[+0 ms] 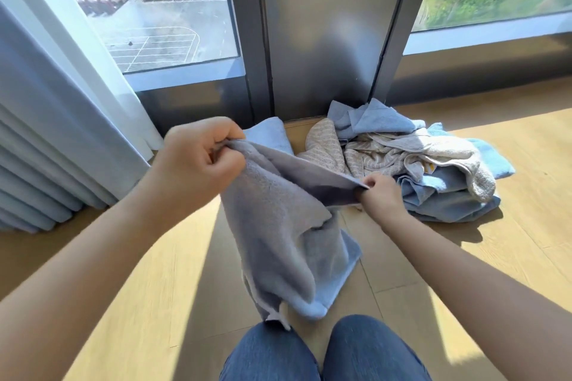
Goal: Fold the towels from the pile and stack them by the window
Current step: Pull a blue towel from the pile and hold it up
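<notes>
While the grey towel hung between both hands | left hand pinched one corner | right hand pinched another | pile lay beyond.

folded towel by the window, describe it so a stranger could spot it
Find the grey metal window pillar. At its base, left of the loose pile, lies the folded towel. It alone is a neat light blue block; the rest are crumpled.

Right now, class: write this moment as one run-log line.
grey towel: hanging, not yet folded | left grip: pinches top edge | right grip: pinches top edge | pile: on floor, right of towel
</notes>
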Action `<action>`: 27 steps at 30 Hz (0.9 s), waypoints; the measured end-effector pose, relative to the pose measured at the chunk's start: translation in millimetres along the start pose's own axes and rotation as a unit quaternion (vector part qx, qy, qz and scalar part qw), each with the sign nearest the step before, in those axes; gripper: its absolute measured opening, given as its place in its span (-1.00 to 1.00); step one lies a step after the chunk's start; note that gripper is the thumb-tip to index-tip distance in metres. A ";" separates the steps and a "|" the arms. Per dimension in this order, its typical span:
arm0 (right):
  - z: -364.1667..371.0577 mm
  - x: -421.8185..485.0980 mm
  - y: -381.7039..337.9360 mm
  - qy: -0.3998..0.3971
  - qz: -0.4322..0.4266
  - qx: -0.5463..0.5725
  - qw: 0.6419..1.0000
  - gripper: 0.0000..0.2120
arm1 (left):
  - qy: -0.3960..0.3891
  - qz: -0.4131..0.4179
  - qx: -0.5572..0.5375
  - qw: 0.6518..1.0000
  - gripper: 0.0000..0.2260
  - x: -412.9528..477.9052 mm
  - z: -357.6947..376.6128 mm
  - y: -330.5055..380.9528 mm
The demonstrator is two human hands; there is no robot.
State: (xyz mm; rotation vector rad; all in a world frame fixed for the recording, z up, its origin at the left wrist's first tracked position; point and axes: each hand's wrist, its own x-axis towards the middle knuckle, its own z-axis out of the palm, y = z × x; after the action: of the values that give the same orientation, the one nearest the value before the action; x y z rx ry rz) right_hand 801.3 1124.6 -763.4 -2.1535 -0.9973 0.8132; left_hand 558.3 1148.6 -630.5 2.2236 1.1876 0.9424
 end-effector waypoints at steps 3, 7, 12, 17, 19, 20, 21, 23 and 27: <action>-33.5 15.5 12.7 0.011 0.063 0.066 0.996 -0.76 | 0.054 -0.035 0.026 0.998 -0.86 6.6 -16.2 -7.7; -68.9 15.8 16.3 -0.096 0.148 0.162 0.971 -0.79 | 0.044 -0.073 0.085 0.993 -0.86 9.2 -23.9 -26.3; -99.2 10.8 3.4 -0.257 0.132 0.213 0.933 -0.72 | 0.011 -0.137 0.151 0.979 -0.86 4.6 -17.4 -45.5; -105.5 5.5 -5.6 -0.238 0.061 0.264 0.933 -0.72 | 0.041 -0.141 0.162 0.976 -0.85 9.2 -23.4 -55.3; -103.3 3.2 -4.2 -0.201 0.025 0.271 0.941 -0.70 | 0.037 -0.138 0.170 0.975 -0.85 10.2 -25.6 -58.7; -102.4 2.5 -2.9 -0.189 0.005 0.270 0.944 -0.70 | 0.035 -0.138 0.171 0.975 -0.86 11.0 -26.6 -60.5; -101.6 1.0 -2.5 -0.182 -0.014 0.264 0.947 -0.70 | 0.035 -0.139 0.171 0.975 -0.87 11.9 -27.9 -63.5; -99.7 -1.6 -1.6 -0.178 -0.057 0.232 0.954 -0.76 | 0.038 -0.143 0.169 0.974 -0.89 14.0 -31.0 -69.3; -95.1 -7.6 -3.1 -0.140 -0.191 -0.001 0.971 -0.79 | 0.035 -0.141 0.173 0.974 -0.83 15.2 -32.4 -74.5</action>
State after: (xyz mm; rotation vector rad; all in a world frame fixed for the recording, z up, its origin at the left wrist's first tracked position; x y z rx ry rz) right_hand 866.2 1093.9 -700.5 -1.7914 -1.5001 0.9358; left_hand 500.1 1203.1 -652.0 2.2041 1.7615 0.7476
